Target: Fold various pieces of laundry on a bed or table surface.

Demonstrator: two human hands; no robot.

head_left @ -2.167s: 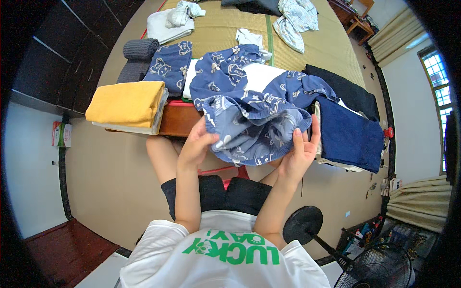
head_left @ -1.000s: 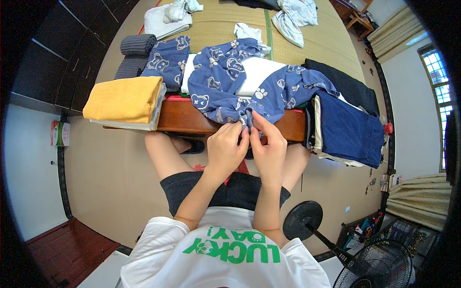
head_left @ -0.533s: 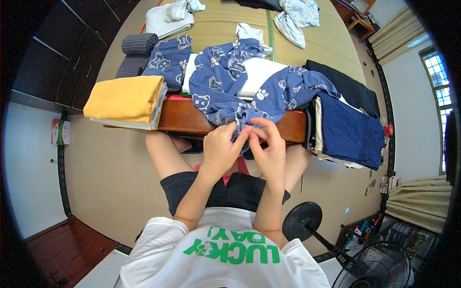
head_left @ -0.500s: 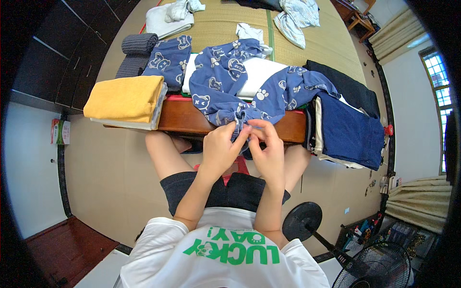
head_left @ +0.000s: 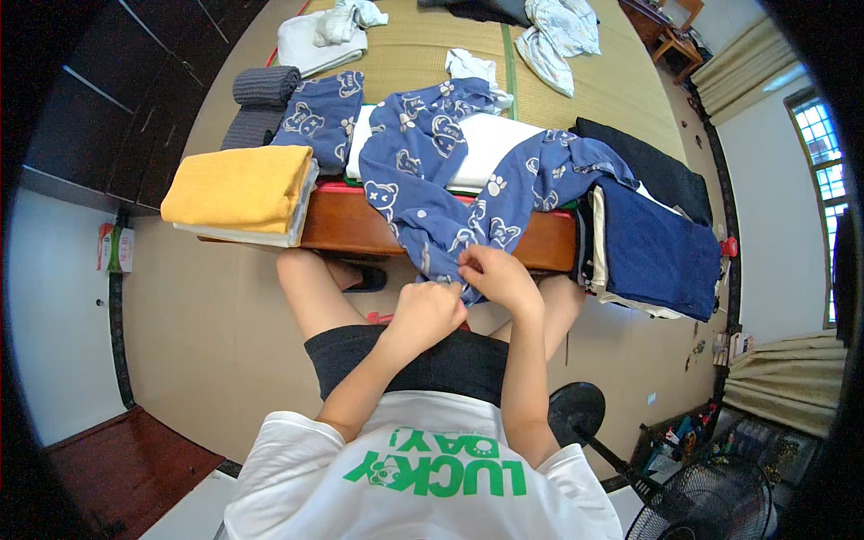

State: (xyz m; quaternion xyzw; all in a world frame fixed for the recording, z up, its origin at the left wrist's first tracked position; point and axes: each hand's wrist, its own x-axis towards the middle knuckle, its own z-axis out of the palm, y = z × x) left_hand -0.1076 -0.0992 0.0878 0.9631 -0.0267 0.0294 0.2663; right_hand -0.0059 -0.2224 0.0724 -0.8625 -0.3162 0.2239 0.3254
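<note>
Blue bear-print cloth trousers [head_left: 418, 216] overhang brown wooden bed edge [head_left: 351, 221]
Fingers: left hand [head_left: 425, 315] clutches them; right hand [head_left: 504, 281], I can't tell.

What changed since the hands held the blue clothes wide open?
The left hand and right hand came together, bunching the end of the blue patterned garment. Then that end moved down toward the person's body. The yellow folded cloth and navy folded cloth stayed put.
</note>
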